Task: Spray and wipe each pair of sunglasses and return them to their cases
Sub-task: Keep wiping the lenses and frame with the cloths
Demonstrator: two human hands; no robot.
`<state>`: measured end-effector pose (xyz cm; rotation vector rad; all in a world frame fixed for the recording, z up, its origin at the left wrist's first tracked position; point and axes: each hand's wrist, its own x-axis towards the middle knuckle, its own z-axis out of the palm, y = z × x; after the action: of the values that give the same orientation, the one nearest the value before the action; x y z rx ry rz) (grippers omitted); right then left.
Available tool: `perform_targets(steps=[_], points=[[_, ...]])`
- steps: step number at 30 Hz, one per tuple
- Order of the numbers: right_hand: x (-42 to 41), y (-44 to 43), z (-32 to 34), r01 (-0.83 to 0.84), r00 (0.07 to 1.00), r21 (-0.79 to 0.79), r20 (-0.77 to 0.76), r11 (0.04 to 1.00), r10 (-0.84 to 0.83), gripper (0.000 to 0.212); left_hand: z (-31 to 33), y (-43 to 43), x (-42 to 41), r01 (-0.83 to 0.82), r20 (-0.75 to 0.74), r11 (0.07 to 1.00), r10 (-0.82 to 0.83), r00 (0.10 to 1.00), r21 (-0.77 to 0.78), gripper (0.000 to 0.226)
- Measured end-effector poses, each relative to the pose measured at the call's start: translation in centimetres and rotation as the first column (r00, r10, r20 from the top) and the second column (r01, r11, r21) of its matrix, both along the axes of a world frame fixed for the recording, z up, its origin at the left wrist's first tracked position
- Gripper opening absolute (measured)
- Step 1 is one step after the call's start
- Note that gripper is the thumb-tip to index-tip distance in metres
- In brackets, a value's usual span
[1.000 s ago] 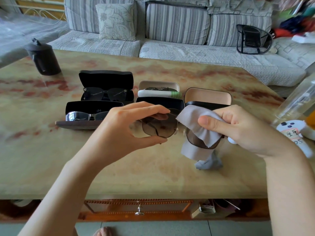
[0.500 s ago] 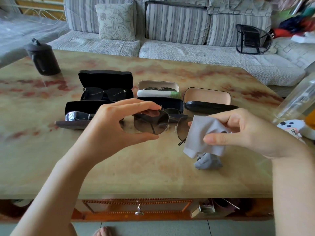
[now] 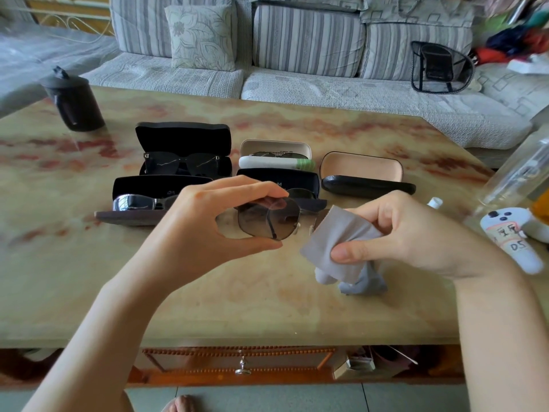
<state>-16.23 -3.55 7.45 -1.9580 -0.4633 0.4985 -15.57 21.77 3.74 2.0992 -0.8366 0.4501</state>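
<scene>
I see the marbled table (image 3: 208, 292) filling the middle of the frame. Five open cases sit in two rows at its centre, and the rightmost case (image 3: 362, 169) shows its tan lining. My left hand (image 3: 202, 221), centre frame, pinches the sunglasses (image 3: 267, 221) by one lens rim, fingers on top and thumb beneath, holding them above the table just below the cases. My right hand (image 3: 416, 233), to the right of centre, grips the grey cloth (image 3: 338, 236) between thumb and curled fingers. Half a second ago the other lens showed partly beside the cloth. Now the cloth has slid left and hides it. The left hand's grip looks unchanged.
</scene>
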Motion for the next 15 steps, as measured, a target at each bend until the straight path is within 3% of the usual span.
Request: perform_targets(steps=[3, 9, 15], points=[[0.1, 0.2, -0.2, 0.025, 1.000, 0.031, -0.011, 0.999, -0.024, 0.024, 0.0, 0.1, 0.1, -0.002, 0.004, 1.000, 0.002, 1.000, 0.001, 0.052], [0.2, -0.8, 0.0, -0.009, 1.000, -0.065, 0.005, 0.998, 0.009, 0.031, 0.3, 0.4, 0.0, 0.020, -0.009, 1.000, -0.020, 1.000, 0.014, 0.053], [-0.2, -2.2, 0.3, -0.097, 0.995, -0.069, -0.040, 0.993, 0.094, 0.020, 0.4, 0.1, -0.1, 0.049, -0.030, 0.999, -0.048, 0.998, 0.015, 0.050]])
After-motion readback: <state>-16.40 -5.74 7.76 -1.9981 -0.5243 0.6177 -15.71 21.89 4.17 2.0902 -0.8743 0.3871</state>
